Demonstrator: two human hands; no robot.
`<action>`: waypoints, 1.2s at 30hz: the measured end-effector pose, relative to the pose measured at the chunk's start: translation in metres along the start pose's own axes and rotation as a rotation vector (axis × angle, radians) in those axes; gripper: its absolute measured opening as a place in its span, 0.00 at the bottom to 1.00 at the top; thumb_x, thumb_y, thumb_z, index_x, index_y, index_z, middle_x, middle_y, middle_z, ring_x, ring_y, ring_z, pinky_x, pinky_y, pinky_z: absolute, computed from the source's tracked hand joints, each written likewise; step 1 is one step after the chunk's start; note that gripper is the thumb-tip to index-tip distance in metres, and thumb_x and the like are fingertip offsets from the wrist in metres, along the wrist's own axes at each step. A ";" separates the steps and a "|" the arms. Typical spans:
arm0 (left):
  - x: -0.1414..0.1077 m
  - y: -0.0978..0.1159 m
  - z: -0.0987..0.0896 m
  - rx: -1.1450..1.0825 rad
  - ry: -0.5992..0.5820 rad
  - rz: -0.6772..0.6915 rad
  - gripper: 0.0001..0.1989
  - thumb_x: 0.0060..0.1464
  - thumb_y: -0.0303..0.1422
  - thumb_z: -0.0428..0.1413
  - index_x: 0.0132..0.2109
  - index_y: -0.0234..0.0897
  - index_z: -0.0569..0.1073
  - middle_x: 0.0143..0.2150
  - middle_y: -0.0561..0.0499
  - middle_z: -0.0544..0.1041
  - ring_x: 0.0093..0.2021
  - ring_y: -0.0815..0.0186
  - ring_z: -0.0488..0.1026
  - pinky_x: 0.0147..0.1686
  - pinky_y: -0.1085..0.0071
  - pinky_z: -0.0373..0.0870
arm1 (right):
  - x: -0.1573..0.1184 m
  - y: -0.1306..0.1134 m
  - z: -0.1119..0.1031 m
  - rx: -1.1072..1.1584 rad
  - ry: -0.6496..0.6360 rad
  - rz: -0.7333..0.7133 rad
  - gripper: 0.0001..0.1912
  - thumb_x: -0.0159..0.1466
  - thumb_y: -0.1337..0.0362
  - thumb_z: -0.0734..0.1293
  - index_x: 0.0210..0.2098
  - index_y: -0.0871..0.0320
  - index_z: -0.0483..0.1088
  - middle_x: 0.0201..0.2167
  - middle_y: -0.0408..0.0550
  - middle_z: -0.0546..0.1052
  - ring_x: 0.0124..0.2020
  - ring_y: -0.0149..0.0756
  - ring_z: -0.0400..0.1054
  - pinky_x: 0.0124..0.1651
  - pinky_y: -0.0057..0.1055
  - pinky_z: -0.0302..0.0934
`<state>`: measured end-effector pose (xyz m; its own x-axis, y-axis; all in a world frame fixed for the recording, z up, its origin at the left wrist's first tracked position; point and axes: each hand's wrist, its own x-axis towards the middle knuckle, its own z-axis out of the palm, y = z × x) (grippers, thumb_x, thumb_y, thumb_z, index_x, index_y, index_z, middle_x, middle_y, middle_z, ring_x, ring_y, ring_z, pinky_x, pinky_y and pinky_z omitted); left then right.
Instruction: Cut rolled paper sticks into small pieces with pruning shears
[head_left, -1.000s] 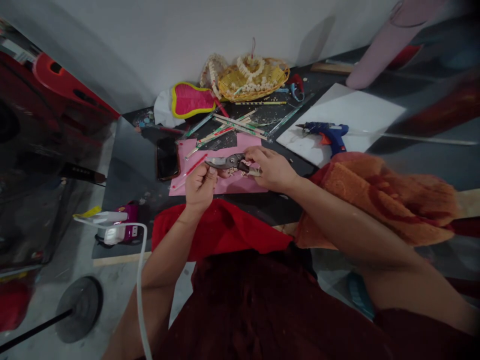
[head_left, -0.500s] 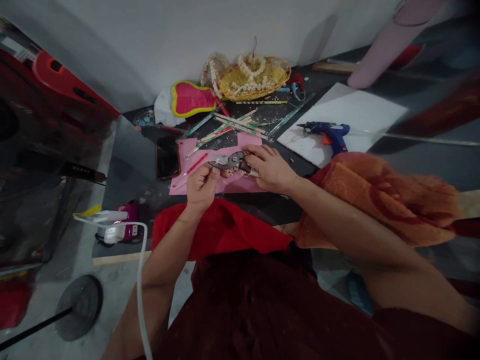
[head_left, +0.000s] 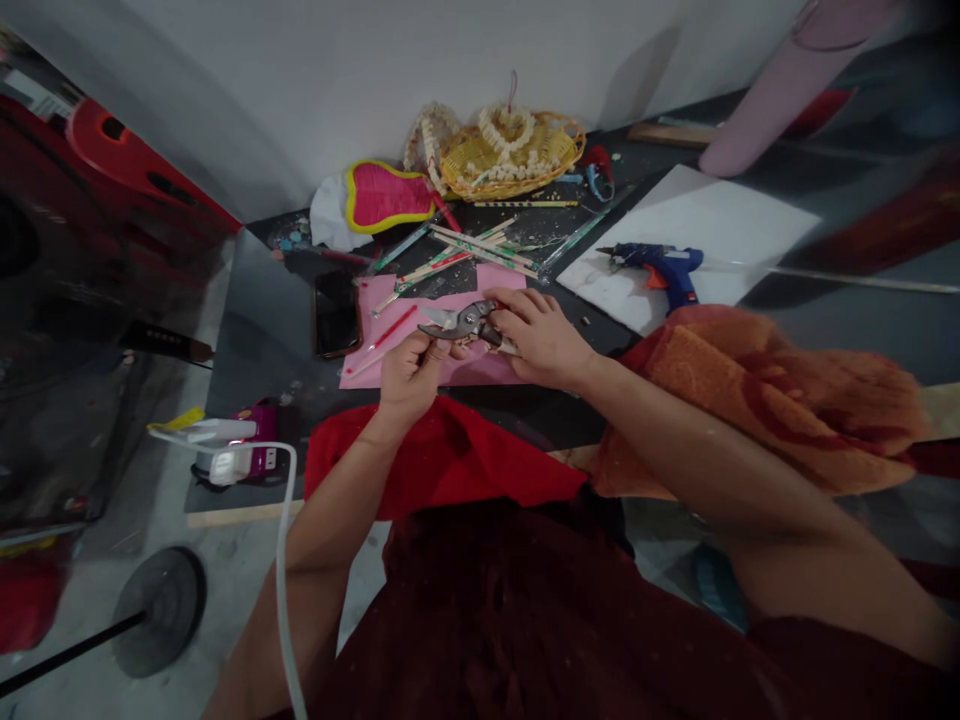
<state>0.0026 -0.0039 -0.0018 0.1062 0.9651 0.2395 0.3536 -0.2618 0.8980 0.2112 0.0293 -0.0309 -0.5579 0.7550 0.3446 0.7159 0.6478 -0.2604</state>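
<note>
My right hand is wrapped round the handles of a pair of pruning shears; the blades point left, toward my left hand. My left hand is closed in a pinch right at the blades, and what its fingertips hold is too small to make out. Beneath both hands lies a pink sheet with a red-and-white stick on it. Just behind the hands, several patterned chopsticks lie crossed over one another among small pale crumbs.
A phone lies left of the sheet. Behind are a pink-and-yellow pad and a wicker basket of pale pieces. To the right, a blue glue gun rests on a white board, near an orange towel and pink tumbler.
My left hand has shifted slightly to the right along the shears' blades. My right hand stays on the handles, almost unmoved.
</note>
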 end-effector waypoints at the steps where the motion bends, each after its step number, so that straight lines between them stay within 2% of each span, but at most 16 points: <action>1: 0.000 0.000 0.000 0.006 -0.001 -0.002 0.17 0.59 0.41 0.52 0.30 0.35 0.77 0.20 0.53 0.70 0.25 0.70 0.69 0.29 0.74 0.67 | 0.000 0.000 0.000 0.000 -0.003 0.000 0.17 0.61 0.63 0.61 0.50 0.57 0.64 0.62 0.54 0.60 0.56 0.51 0.55 0.50 0.46 0.54; 6: 0.000 -0.001 -0.001 -0.003 -0.003 -0.006 0.17 0.59 0.42 0.53 0.30 0.35 0.77 0.21 0.51 0.71 0.28 0.68 0.72 0.28 0.74 0.66 | 0.000 0.002 0.004 0.052 0.008 0.028 0.18 0.62 0.59 0.61 0.50 0.57 0.63 0.61 0.55 0.63 0.54 0.51 0.59 0.49 0.45 0.56; 10: 0.000 -0.003 -0.001 -0.001 0.003 -0.009 0.17 0.59 0.42 0.52 0.30 0.35 0.77 0.20 0.52 0.70 0.27 0.69 0.71 0.27 0.75 0.65 | 0.001 0.003 0.009 0.100 0.071 0.050 0.29 0.63 0.53 0.60 0.59 0.62 0.55 0.58 0.60 0.66 0.53 0.51 0.61 0.51 0.46 0.56; 13: -0.001 -0.003 -0.001 0.007 -0.008 -0.015 0.18 0.59 0.43 0.52 0.30 0.35 0.76 0.20 0.52 0.70 0.26 0.69 0.70 0.27 0.75 0.64 | 0.002 0.003 0.008 0.052 0.041 0.071 0.35 0.63 0.53 0.60 0.64 0.63 0.49 0.56 0.61 0.67 0.53 0.52 0.63 0.51 0.46 0.57; 20: -0.002 0.000 0.000 -0.021 -0.021 -0.013 0.19 0.59 0.44 0.52 0.28 0.36 0.76 0.17 0.53 0.68 0.26 0.68 0.70 0.27 0.74 0.63 | 0.001 -0.003 0.000 -0.032 -0.044 0.124 0.32 0.61 0.61 0.60 0.63 0.59 0.54 0.51 0.59 0.70 0.48 0.50 0.65 0.48 0.42 0.59; 24: -0.002 0.001 0.001 -0.009 0.000 -0.007 0.18 0.58 0.42 0.53 0.28 0.35 0.76 0.21 0.52 0.71 0.24 0.70 0.69 0.25 0.75 0.61 | 0.002 -0.005 -0.001 -0.023 -0.063 0.130 0.32 0.59 0.62 0.61 0.63 0.59 0.54 0.51 0.58 0.70 0.47 0.49 0.66 0.48 0.42 0.60; 30: -0.003 0.002 -0.001 0.065 0.003 0.067 0.20 0.60 0.42 0.50 0.28 0.35 0.76 0.27 0.50 0.76 0.28 0.70 0.72 0.28 0.75 0.64 | 0.003 -0.001 -0.005 0.031 -0.083 0.053 0.32 0.58 0.64 0.61 0.62 0.60 0.55 0.50 0.57 0.71 0.48 0.47 0.66 0.51 0.40 0.59; 36: -0.003 -0.001 -0.002 -0.014 -0.038 -0.003 0.20 0.58 0.45 0.52 0.28 0.35 0.77 0.21 0.50 0.74 0.23 0.71 0.68 0.25 0.74 0.62 | 0.003 0.002 -0.002 0.045 -0.049 0.071 0.34 0.58 0.62 0.62 0.63 0.58 0.54 0.52 0.57 0.69 0.51 0.48 0.64 0.51 0.43 0.59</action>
<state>-0.0003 -0.0065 -0.0030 0.1405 0.9646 0.2230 0.3409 -0.2586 0.9038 0.2117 0.0326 -0.0290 -0.5274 0.8024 0.2795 0.7351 0.5958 -0.3235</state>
